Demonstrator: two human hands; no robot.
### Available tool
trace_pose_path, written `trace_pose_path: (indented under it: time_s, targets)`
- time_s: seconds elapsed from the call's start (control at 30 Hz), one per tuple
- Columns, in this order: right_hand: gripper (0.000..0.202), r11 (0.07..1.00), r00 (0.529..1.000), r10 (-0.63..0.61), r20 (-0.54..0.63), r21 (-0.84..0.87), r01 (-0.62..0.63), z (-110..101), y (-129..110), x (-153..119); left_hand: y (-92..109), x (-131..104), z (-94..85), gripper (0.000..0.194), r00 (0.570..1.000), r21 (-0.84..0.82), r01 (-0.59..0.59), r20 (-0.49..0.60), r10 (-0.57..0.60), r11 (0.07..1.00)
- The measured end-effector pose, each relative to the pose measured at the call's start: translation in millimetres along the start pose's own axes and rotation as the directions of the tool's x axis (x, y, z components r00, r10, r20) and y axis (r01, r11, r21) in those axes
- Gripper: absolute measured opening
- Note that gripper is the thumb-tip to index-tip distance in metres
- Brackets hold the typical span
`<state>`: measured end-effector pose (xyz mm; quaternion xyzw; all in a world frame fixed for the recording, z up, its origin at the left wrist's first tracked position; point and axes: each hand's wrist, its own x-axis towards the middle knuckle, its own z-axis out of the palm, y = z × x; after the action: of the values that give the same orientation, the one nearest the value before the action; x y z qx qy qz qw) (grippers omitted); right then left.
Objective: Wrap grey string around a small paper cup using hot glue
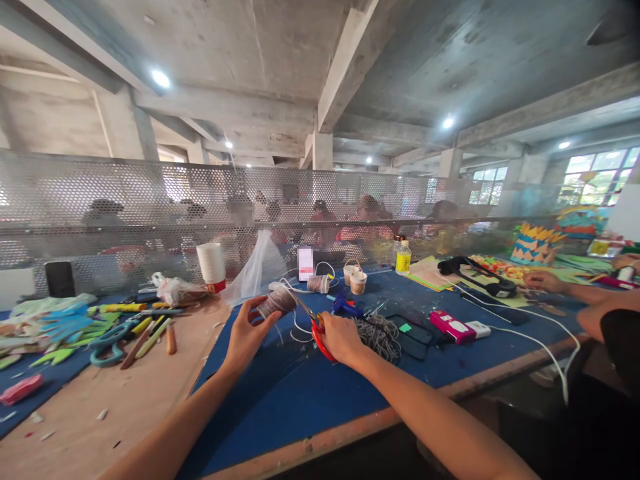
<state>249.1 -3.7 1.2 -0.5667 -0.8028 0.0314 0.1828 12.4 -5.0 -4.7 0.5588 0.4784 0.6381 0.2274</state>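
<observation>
My left hand [246, 337] is closed around a small cup-shaped piece wrapped in greyish-pink cord [278, 303], tilted on its side above the blue table mat [265, 407]. In my right hand [343, 339] is a pair of scissors with red handles [320, 343]. The scissor blades point up and left, close to the rim of the wrapped cup. Just right of my right hand lies a heap of grey cord [377, 337]. Behind it is a blue glue gun [347, 307]. A second wrapped cup [318, 285] stands farther back, beside two small cups with handles [357, 281].
At left are blue-handled scissors [107, 350], markers and cut paper. A stack of paper cups [211, 263], an upright phone [305, 263] and a yellow-labelled bottle [403, 257] stand toward the perforated screen [280, 193]. A pink box [453, 327] and another person's hand [544, 281] are at right.
</observation>
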Motion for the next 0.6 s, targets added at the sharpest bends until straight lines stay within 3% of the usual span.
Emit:
trace_pose_path:
  time_s: [0.43,0.6]
  targets:
    - [0.03,1.0,0.999,0.017,0.032,-0.004,-0.017,-3.0,-2.3,-1.2,-5.2,1.9,0.2,0.068,0.996,-0.036,0.077,0.045,-0.076,0.996]
    - [0.031,0.998,0.998,0.044,0.05,0.051,-0.047,-2.4,-0.3,2.6,-6.1,2.2,-1.4,0.065,0.984,-0.095,0.168,0.078,-0.161,0.981]
